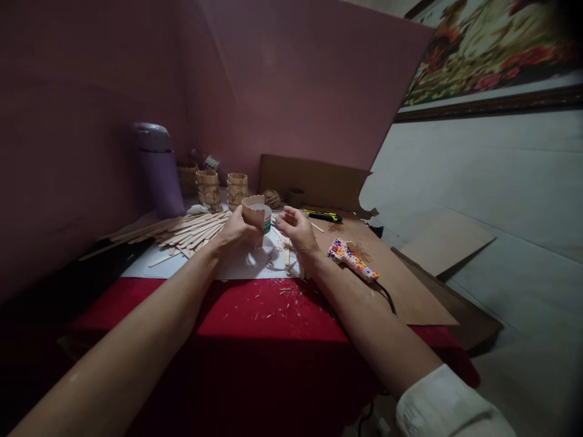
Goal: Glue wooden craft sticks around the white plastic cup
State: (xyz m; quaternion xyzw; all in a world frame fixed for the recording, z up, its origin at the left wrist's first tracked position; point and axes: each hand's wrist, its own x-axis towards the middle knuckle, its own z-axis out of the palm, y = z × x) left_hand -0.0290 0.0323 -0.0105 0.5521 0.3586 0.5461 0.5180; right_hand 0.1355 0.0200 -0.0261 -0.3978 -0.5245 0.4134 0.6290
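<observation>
My left hand (239,230) is closed round a small white plastic cup (268,220) with a green and red label. Cut wooden craft sticks (253,212) stand side by side against the near left of the cup's wall, their rounded tops level with or above its rim. Just right of the cup is my right hand (296,229), its fingers loosely bent and apart, with nothing visible in them. Beneath both hands, white paper (228,267) carries loose stick pieces (286,252) and scraps.
A floral hot glue gun (350,260) and a yellow-black utility knife (324,216) lie on cardboard (410,297) at right. Many craft sticks (200,230) spread left. Behind stand stick-covered cups (237,191), a twine ball (272,198) and a purple bottle (160,176).
</observation>
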